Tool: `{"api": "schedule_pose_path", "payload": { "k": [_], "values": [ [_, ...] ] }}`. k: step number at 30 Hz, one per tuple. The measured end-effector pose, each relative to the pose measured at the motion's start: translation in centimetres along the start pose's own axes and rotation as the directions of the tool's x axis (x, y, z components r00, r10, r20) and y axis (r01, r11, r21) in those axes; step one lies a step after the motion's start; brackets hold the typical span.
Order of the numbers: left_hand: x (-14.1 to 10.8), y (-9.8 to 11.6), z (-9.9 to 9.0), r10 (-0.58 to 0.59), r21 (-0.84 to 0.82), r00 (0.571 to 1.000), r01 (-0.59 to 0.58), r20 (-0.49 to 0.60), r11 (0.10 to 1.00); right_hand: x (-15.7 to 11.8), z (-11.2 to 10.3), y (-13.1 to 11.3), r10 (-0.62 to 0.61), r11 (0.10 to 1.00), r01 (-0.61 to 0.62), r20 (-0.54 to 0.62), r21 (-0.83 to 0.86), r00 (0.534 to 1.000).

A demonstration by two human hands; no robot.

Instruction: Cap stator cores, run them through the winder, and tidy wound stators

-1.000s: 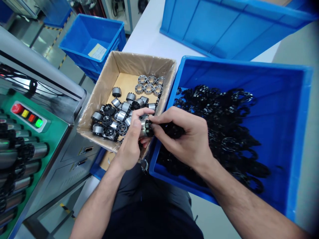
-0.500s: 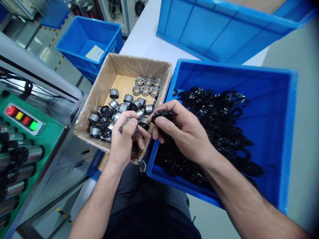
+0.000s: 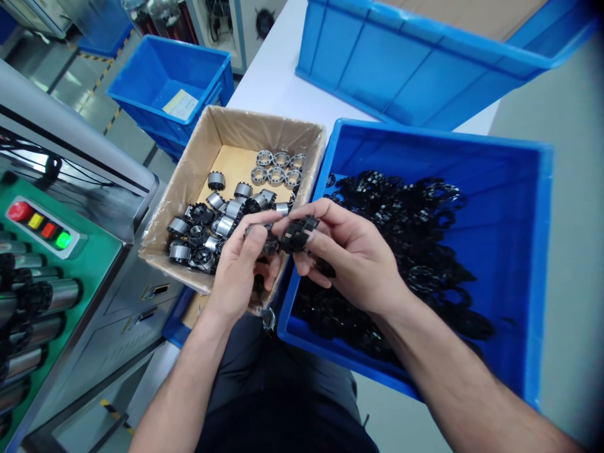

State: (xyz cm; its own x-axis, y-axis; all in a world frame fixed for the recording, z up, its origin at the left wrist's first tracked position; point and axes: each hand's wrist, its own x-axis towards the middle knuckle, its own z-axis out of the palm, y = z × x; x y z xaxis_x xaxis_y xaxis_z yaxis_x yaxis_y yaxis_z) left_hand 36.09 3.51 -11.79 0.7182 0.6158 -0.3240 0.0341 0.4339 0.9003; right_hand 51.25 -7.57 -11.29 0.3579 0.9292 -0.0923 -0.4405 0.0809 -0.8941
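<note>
My left hand point(image 3: 243, 264) grips a dark ring-shaped part point(image 3: 268, 239) between thumb and fingers, over the right side of a plastic-lined cardboard box point(image 3: 174, 182). Close against it, my right hand point(image 3: 356, 251) pinches a black toothed part point(image 3: 299, 234), over the left edge of a blue bin point(image 3: 523, 264). The two parts meet or nearly meet; fingers hide where. Metal rings with black ends point(image 3: 226, 211) lie piled in the box, and several bare metal rings point(image 3: 276, 176) stand in rows at its back right. Many black parts point(image 3: 419, 251) fill the bin's middle.
Behind the bin, a large blue crate point(image 3: 377, 63) stands on a white table point(image 3: 278, 75). Stacked blue crates point(image 3: 151, 88) are at the back left. At the left, a green panel point(image 3: 94, 251) carries metal cylinders point(image 3: 63, 296) and a button box point(image 3: 44, 225).
My hands have come closer together, bringing the two held parts side by side. The black part in my right hand has turned and shows its toothed side more.
</note>
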Motion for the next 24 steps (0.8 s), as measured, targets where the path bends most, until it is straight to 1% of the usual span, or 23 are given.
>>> {"api": "schedule_pose_path", "payload": {
  "k": [2, 4, 7, 11, 15, 20, 24],
  "values": [
    [-0.07, -0.36, -0.1, 0.039, 0.018, 0.999, -0.039, -0.006, 0.999, -0.05, -0.13, 0.03, 0.004, 0.998, -0.005, -0.012, -0.057, 1.0],
    [-0.15, -0.61, -0.12, 0.053, 0.014, 0.999, -0.053, -0.003, 0.999, -0.11, -0.11, 0.02, -0.011, 0.991, 0.006, -0.039, -0.131, 0.999],
    [-0.26, -0.79, -0.09, 0.052, 0.03, 0.998, -0.053, 0.041, 0.998, -0.12, 0.13, -0.01, -0.052, 0.98, 0.036, -0.076, -0.197, 0.996],
    [-0.33, -0.85, -0.08, 0.064, 0.073, 0.994, -0.071, 0.094, 0.995, 0.03, 0.42, -0.08, -0.034, 0.975, 0.014, -0.09, -0.222, 0.995],
    [-0.21, -0.91, -0.11, 0.072, 0.073, 0.988, -0.082, 0.134, 0.994, 0.15, 0.38, -0.42, -0.023, 0.971, -0.003, -0.104, -0.238, 0.994],
    [-0.22, -0.97, -0.26, 0.058, 0.082, 0.988, -0.071, 0.145, 0.994, 0.19, 0.35, -0.68, -0.059, 0.969, 0.024, -0.137, -0.245, 0.989],
    [-0.53, -0.86, -0.36, 0.064, 0.141, 0.987, -0.085, 0.149, 0.986, 0.04, 0.65, 0.15, -0.002, 0.982, -0.027, -0.157, -0.185, 0.988]
  ]
}}
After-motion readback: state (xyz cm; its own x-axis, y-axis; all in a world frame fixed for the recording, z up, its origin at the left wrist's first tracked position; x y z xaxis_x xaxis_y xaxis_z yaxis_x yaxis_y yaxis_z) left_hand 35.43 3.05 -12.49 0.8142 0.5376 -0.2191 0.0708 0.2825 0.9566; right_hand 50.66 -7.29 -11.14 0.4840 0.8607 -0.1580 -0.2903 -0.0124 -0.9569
